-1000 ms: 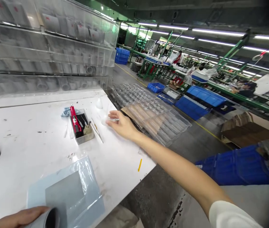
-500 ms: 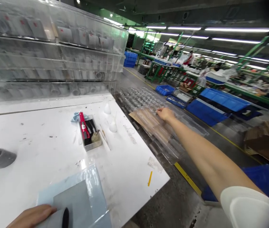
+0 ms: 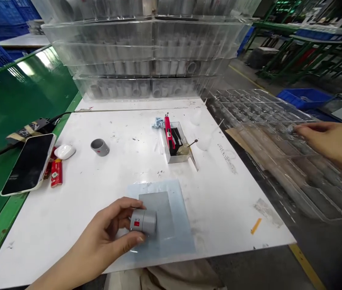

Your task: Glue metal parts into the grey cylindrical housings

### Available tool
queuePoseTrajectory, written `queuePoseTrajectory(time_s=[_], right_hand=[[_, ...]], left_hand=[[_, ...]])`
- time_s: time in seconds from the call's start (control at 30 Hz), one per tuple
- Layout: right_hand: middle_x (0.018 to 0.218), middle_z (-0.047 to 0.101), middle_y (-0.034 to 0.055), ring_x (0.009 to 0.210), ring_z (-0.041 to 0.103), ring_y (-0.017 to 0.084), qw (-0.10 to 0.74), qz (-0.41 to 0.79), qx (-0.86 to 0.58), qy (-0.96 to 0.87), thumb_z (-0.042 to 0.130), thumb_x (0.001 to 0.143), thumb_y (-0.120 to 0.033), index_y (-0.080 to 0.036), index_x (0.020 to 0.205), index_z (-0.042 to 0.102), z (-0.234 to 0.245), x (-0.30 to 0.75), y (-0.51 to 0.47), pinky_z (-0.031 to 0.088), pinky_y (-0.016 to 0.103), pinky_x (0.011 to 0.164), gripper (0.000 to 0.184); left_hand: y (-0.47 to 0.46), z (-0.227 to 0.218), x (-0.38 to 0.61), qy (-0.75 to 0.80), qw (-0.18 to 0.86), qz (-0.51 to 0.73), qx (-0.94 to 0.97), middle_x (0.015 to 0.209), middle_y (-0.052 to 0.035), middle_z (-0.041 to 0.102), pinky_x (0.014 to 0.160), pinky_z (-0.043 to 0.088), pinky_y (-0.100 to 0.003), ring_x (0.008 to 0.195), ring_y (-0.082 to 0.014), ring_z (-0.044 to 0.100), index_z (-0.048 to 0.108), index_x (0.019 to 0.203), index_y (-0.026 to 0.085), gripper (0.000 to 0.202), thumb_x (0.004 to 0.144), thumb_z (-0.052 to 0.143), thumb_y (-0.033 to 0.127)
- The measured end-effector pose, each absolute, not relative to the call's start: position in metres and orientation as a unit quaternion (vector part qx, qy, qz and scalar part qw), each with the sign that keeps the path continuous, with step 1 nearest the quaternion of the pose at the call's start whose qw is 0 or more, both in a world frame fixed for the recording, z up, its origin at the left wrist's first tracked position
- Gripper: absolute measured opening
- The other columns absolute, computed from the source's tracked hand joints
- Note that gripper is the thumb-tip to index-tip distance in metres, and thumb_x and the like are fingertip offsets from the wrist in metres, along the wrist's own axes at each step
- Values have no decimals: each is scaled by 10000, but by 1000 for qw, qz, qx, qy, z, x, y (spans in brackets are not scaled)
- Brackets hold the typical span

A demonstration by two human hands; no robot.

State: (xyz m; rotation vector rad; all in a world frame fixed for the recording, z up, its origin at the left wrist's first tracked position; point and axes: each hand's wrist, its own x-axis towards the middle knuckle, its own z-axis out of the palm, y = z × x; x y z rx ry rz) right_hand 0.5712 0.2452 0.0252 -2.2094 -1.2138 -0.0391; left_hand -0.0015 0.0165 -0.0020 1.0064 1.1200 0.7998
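Observation:
My left hand (image 3: 113, 231) grips a short grey cylinder (image 3: 143, 221) with a red mark, lying on its side between thumb and fingers. It is over a grey square sheet (image 3: 161, 209) on a light-blue mat (image 3: 184, 237) at the table's front. Off to the right, my right hand (image 3: 334, 139) has its fingertips pinched above a clear compartment tray (image 3: 298, 151); what they hold, if anything, is too blurred to make out. A second grey cylinder (image 3: 100, 148) sits on the white table (image 3: 122, 169), its open end showing.
A small clear box (image 3: 175, 159) holds a red-handled tool (image 3: 168, 131) and a little jar (image 3: 183, 150). Stacked clear trays (image 3: 113, 52) full of grey cylinders form a wall at the back. A phone (image 3: 28, 167), a white case (image 3: 65, 152) and a red packet (image 3: 56, 173) lie left.
My view has swung left, bringing the phone and green surface into sight. My left hand with its cylinder shows more fully, and my right hand now appears at the right edge, still over the trays.

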Motion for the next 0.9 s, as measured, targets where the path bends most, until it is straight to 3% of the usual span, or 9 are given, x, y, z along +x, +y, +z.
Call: queuePoseTrajectory(time_s=[0.1, 0.17, 0.23, 0.3, 0.37, 0.47, 0.63, 0.73, 0.9], right_hand=[[825, 761, 49, 904, 715, 317, 278, 3, -765, -581, 952, 903, -204, -205, 996, 874, 34, 523, 192, 390, 510, 687, 122], [871, 761, 53, 662, 673, 246, 289, 41, -633, -717, 901, 999, -457, -246, 1034, 873, 36, 476, 153, 411, 462, 604, 216], [1046, 741, 77, 758, 683, 292, 272, 100, -446, -847, 715, 1137, -584, -270, 1160, 839, 34, 427, 120, 506, 463, 660, 338], [1066, 715, 85, 889, 683, 335, 221, 159, -341, -900, 577, 1225, -443, -240, 1288, 769, 30, 387, 99, 561, 480, 746, 287], [1051, 689, 112, 900, 666, 344, 170, 159, -297, -926, 456, 1258, -346, -179, 1297, 739, 27, 363, 87, 569, 469, 721, 331], [1061, 669, 138, 901, 659, 359, 123, 149, -299, -935, 380, 1259, -314, -147, 1296, 720, 27, 355, 80, 578, 474, 712, 381], [1140, 662, 109, 999, 669, 365, 117, 174, -364, -908, 443, 1209, -316, -204, 1374, 666, 38, 363, 75, 577, 475, 811, 299], [1157, 654, 95, 992, 674, 334, 105, 179, -405, -891, 430, 1177, -302, -183, 1309, 682, 43, 361, 71, 554, 440, 788, 308], [1020, 651, 78, 869, 678, 306, 92, 165, -441, -877, 477, 1132, -349, -141, 1143, 708, 41, 349, 69, 519, 419, 684, 311]], left_hand=[[15, -1, 0, 506, 659, 342, 440, 1170, -47, 730, 836, 611, -245, 1080, -222, 676, 712, 1243, 336, 387, 884, 848, 387], [13, 0, 2, 522, 650, 346, 429, 1144, -39, 747, 832, 612, -231, 1018, -203, 689, 718, 1228, 330, 393, 869, 857, 411], [12, 1, 3, 538, 632, 358, 428, 1122, -26, 753, 846, 617, -217, 992, -191, 703, 734, 1193, 333, 384, 848, 870, 431], [12, 2, 4, 551, 615, 366, 430, 1095, -17, 753, 852, 621, -203, 998, -193, 718, 749, 1160, 339, 373, 829, 878, 453], [11, 2, 5, 557, 607, 364, 434, 1076, -9, 752, 846, 622, -189, 998, -192, 726, 757, 1148, 346, 371, 821, 879, 471], [11, -1, 3, 553, 596, 361, 456, 1130, -8, 735, 845, 607, -160, 1006, -176, 712, 761, 1150, 340, 375, 817, 887, 457], [12, -9, -1, 530, 602, 366, 472, 1363, -14, 644, 858, 588, -164, 1187, -194, 644, 709, 1237, 330, 405, 860, 854, 359], [12, -11, -2, 524, 610, 358, 474, 1397, -10, 625, 859, 586, -173, 1222, -200, 629, 692, 1253, 325, 400, 877, 828, 321], [11, -10, -3, 533, 611, 343, 474, 1387, -13, 632, 877, 581, -173, 1251, -214, 619, 684, 1254, 325, 414, 871, 839, 360]])
